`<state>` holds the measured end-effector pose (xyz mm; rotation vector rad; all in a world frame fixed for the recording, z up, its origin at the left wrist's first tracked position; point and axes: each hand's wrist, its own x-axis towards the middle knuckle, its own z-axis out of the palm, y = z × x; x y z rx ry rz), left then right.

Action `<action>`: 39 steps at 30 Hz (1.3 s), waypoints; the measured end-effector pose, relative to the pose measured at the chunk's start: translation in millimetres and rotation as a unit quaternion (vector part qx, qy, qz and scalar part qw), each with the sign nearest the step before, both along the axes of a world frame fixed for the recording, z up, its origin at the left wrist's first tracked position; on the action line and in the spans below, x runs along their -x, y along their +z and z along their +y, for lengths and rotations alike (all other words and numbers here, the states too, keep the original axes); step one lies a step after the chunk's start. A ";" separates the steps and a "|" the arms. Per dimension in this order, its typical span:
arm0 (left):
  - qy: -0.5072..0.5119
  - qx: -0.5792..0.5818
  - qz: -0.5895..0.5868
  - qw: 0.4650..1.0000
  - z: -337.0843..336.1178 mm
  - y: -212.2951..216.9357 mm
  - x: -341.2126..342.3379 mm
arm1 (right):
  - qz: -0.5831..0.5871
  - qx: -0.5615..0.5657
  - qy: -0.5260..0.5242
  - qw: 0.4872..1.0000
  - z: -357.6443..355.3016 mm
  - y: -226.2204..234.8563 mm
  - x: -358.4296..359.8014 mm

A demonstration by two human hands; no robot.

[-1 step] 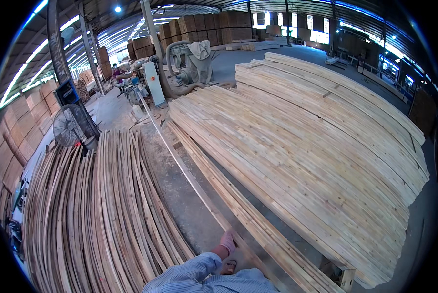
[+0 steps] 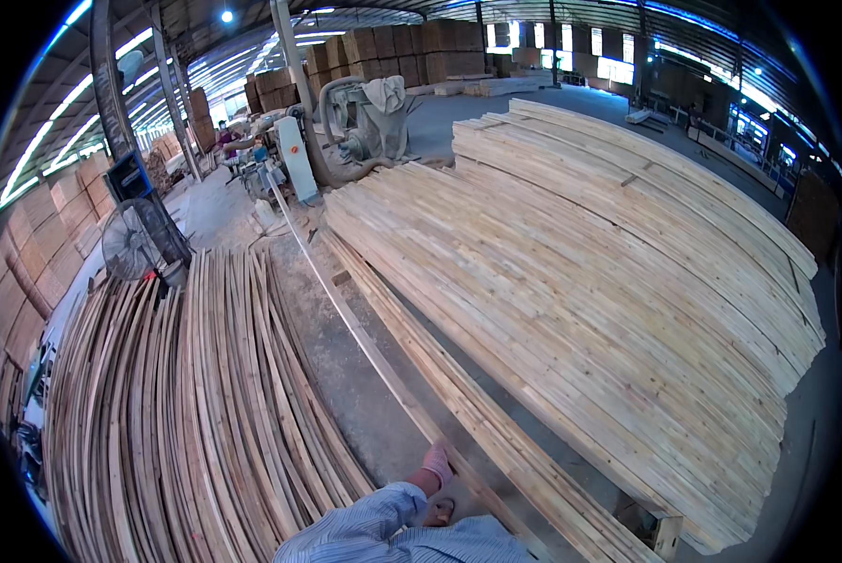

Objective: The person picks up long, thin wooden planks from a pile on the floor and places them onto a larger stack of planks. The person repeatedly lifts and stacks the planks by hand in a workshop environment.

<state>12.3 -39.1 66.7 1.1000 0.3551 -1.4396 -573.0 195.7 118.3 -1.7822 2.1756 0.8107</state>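
Observation:
A long, narrow wooden strip [image 2: 346, 314] runs from the machine in the back left toward my lower body. My left hand [image 2: 437, 462], in what looks like a pinkish glove, is closed around its near part, with the striped blue sleeve behind it. Beyond the hand the strip continues down and to the right. At the bottom edge more striped cloth [image 2: 468, 540] shows, but my right hand does not appear. Just right of the held strip lie several long boards [image 2: 477, 403], side by side.
Many thin strips [image 2: 242, 375] lie in bundles on the left. A broad stack of pale boards [image 2: 571, 281] fills the right. At the strip's far end stands a machine with a pale control box [image 2: 297, 159]. A fan [image 2: 130, 242] stands by a post. My sandalled foot [image 2: 440, 512] is below the hand.

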 end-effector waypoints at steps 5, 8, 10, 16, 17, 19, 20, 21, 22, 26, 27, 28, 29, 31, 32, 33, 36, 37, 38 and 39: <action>-0.134 0.018 0.110 0.985 49.2 8.1 55.1 | -0.064 0.031 0.000 0.997 -67.7 57.8 -115.5; -0.155 0.053 0.181 0.970 66.0 -1.4 86.8 | -0.182 0.029 0.049 0.982 -94.1 78.7 -166.5; -0.120 -0.010 0.070 0.990 53.0 12.4 80.9 | -0.242 0.081 0.046 0.966 -90.2 76.7 -166.8; -0.046 0.064 -0.071 0.994 7.0 27.4 -4.7 | -0.169 0.034 -0.017 0.985 -60.5 138.6 -80.7; -0.037 0.048 -0.100 0.993 -5.2 26.0 -21.4 | -0.204 0.073 -0.028 0.976 -44.9 137.8 -52.6; -0.030 0.024 -0.143 0.989 -28.9 28.8 -63.2 | -0.175 0.114 0.098 0.973 -16.4 138.6 9.2; -0.040 0.019 -0.155 0.987 -45.2 33.7 -78.7 | -0.104 0.114 0.224 0.962 -5.2 145.9 31.5; -0.031 0.032 -0.147 0.988 -56.2 34.8 -95.1 | -0.153 0.088 0.102 0.979 -11.6 143.0 37.5; -0.019 0.046 -0.138 0.989 -65.4 37.1 -110.1 | -0.199 0.062 -0.020 0.978 -22.4 134.7 41.9; -0.029 0.083 -0.100 0.991 -98.8 67.8 -159.4 | -0.111 0.296 0.176 0.932 -61.5 118.6 -30.2; -0.037 0.090 -0.096 0.991 -103.2 75.1 -162.1 | -0.030 0.389 0.290 0.874 -69.2 105.6 -51.5; -0.047 0.096 -0.092 0.990 -106.6 78.7 -162.7 | -0.077 0.357 0.265 0.892 -84.4 104.6 -75.1; -0.066 0.101 -0.084 0.989 -106.6 75.5 -162.7 | -0.144 0.273 0.192 0.932 -104.8 112.2 -107.6; -0.108 0.109 -0.071 0.986 -99.5 58.1 -150.7 | -0.213 0.091 0.026 0.972 -145.4 139.2 -174.8; -0.098 0.149 -0.034 0.983 -93.2 45.5 -136.9 | -0.236 0.013 -0.025 0.971 -165.3 155.4 -208.6; -0.089 0.187 0.002 0.978 -82.8 28.1 -119.3 | -0.261 -0.060 -0.068 0.961 -183.0 175.8 -239.3; -0.291 0.071 -0.010 0.954 -42.6 -14.3 -53.4 | -0.293 -0.091 -0.111 0.945 -206.0 153.5 -287.2; -0.364 0.086 0.033 0.927 -26.2 -20.8 -25.9 | -0.273 -0.024 -0.089 0.958 -210.3 93.6 -285.8; -0.408 0.076 0.100 0.904 -12.5 -23.7 1.0 | -0.281 0.001 -0.078 0.957 -216.0 82.8 -296.4; -0.447 0.063 0.162 0.878 -3.3 -28.0 17.7 | -0.287 0.029 -0.061 0.955 -223.4 80.8 -318.6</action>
